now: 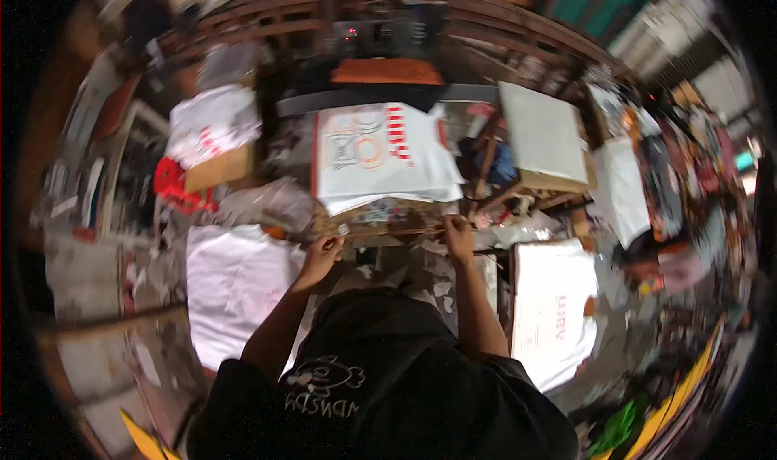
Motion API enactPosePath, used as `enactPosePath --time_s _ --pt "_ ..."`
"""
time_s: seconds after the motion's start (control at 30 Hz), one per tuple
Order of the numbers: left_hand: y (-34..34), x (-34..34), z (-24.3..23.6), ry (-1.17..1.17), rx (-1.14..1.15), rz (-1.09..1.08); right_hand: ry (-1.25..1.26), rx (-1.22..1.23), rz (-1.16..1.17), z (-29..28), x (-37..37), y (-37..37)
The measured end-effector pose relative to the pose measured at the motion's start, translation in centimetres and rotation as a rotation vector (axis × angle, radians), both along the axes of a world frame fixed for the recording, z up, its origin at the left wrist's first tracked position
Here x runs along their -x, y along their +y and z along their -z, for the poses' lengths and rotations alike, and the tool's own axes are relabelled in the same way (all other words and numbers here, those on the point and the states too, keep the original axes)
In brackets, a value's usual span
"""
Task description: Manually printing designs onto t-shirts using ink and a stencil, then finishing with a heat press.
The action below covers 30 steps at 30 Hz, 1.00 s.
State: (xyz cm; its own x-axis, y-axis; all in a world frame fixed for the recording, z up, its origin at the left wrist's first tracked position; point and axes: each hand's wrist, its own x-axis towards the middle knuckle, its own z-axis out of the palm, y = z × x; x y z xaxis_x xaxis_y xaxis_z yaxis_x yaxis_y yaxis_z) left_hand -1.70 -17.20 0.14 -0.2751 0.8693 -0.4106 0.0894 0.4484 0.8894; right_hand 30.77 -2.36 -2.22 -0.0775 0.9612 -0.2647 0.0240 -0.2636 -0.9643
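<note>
Left hand [324,255] and right hand [458,239] half-curl at the wooden edge [394,233], any pinch unclear.

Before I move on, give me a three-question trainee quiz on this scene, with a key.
1. True or false: the orange item lies past the far edge of the printed white cloth at centre.
2. Which is nearest the left hand: A, the red item at left; B, the white garment at lower left; C, the yellow bar at lower right?
3. Fill in: the person's top is ____ with a pale print.
Key: 1 true; 2 B; 3 black.
</note>
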Motion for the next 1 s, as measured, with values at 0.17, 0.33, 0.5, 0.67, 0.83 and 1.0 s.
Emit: enactPosePath --time_s 0.17,0.33,0.5,0.67,0.83,1.0 --pt "5.1 -8.4 -20.5 -0.556 -0.370 0.400 -0.356 -0.466 0.395 -2.9 -3.5 3.2" --pt "4.7 -18.4 -39.2 -1.345 -0.773 1.074 -1.157 -0.840 0.292 -15.2 -5.9 8.5" --pt "3.9 -17.9 -40.2 -1.051 -0.855 1.157 -1.458 -0.774 0.153 -14.4 -7.9 12.9" --pt "3.8 -17.9 -40.5 -0.636 -0.988 1.226 -1.453 -0.699 0.101 -12.0 -9.7 13.7" --pt "2.3 -16.4 -35.5 -0.288 -0.750 0.954 -1.368 -0.872 0.186 -11.6 -8.7 11.8" --pt "-0.9 -5.5 -1.3 0.273 0.008 0.411 -1.146 -1.009 0.064 -13.3 -3.7 6.7"
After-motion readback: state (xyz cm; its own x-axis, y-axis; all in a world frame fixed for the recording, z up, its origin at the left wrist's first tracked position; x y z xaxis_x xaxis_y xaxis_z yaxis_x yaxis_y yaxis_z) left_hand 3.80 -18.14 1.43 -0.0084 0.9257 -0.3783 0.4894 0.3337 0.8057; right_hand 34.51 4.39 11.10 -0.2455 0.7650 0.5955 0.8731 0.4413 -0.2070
